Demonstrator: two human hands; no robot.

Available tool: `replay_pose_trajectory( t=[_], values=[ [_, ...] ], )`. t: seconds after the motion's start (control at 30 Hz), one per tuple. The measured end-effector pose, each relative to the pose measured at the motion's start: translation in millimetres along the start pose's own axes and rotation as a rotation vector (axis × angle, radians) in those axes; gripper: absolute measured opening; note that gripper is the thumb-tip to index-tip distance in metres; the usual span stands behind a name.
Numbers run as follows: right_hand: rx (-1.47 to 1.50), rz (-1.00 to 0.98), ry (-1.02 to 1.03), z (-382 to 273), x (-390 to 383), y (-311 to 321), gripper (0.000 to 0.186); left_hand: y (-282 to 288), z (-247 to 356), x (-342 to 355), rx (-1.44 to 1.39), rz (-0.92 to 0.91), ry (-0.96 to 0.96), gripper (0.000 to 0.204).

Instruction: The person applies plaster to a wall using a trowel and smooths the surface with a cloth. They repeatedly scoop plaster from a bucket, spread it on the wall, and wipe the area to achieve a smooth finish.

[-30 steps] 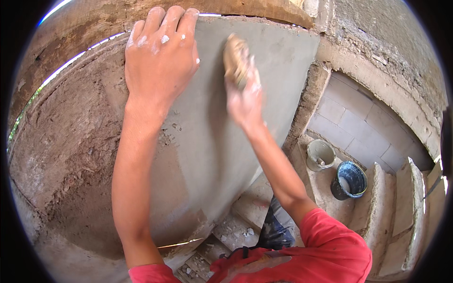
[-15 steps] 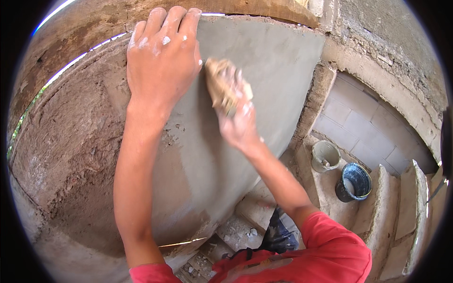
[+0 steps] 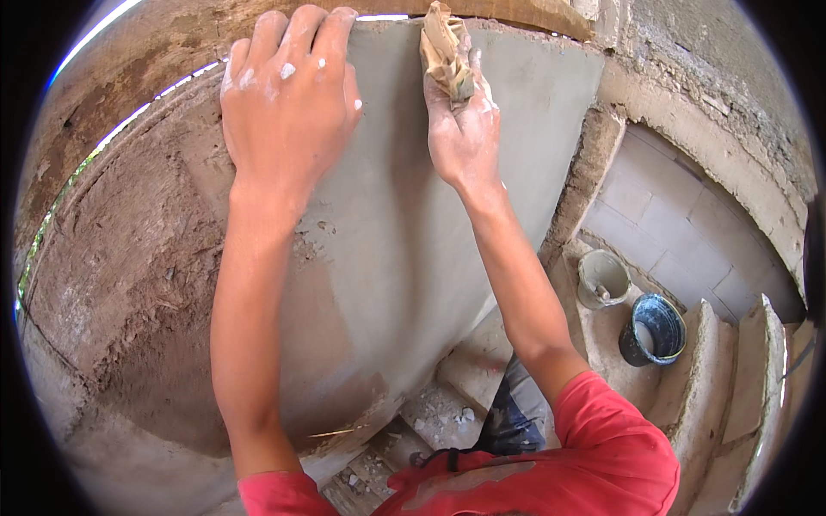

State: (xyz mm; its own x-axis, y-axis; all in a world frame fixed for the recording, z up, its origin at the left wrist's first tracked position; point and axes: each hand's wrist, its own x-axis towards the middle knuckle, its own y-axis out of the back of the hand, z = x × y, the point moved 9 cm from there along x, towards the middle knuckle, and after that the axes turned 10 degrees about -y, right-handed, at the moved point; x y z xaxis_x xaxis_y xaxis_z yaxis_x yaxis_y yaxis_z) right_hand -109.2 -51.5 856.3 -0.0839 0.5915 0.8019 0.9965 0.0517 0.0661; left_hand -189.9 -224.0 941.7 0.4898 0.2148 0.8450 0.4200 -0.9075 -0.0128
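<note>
Wall Face Under Hand: Pad Held Near the Upper Edge

From where I stand, the person's right hand (image 3: 465,133) is closed around a crumpled tan pad (image 3: 445,52), its thumb and fingers lying along the sides. The pad is at the top of the smooth grey wall face (image 3: 379,232), near the upper edge; whether it presses on the surface at this instant, I cannot tell.

The left hand (image 3: 284,112) is to the left of the pad and well apart from it. Its back is toward me, fingers slightly parted and bent over at the wall's top, in front of the wooden beam (image 3: 155,52). The fingertips are hidden, so I cannot tell how firmly they grip. White flecks mark both hands.

Left of the grey area the surface is rough brown wall (image 3: 129,241). A dark shadow runs down the grey face below the pad.

To the right, a pale bucket (image 3: 588,294) and a dark bucket (image 3: 635,346) stand side by side near the concrete steps (image 3: 718,387), with a block wall (image 3: 680,206) behind. Whitish crumbs (image 3: 443,421) lie below the wall. The person wears a red shirt (image 3: 615,430).
</note>
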Motion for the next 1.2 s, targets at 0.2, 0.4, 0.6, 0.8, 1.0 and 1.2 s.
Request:
replay_pose_trajectory(
  t=[0.2,0.4,0.6,0.8,1.0,1.2],
  values=[
    [-0.281,-0.1,0.302,17,-98,-30,0.082,-5,-2,-2,0.027,0.033,-0.001,0.042],
    [-0.109,0.042,0.149,-11,-7,-5,0.081,-4,-4,-2,0.014,0.051,-0.012,0.041],
    [-0.292,-0.015,0.35,26,-84,-13,0.078,-2,2,2,0.015,0.067,-0.029,0.041],
    [-0.056,0.1,0.052,24,30,23,0.053,-1,1,0,0.01,0.044,-0.023,0.04],
    [-0.253,0.138,0.347,47,-56,7,0.058,-1,6,4,-0.009,0.077,-0.04,0.041],
    [-0.067,0.035,-0.052,71,-12,23,0.05,-1,6,0,0.012,0.055,-0.033,0.04]
  ],
)
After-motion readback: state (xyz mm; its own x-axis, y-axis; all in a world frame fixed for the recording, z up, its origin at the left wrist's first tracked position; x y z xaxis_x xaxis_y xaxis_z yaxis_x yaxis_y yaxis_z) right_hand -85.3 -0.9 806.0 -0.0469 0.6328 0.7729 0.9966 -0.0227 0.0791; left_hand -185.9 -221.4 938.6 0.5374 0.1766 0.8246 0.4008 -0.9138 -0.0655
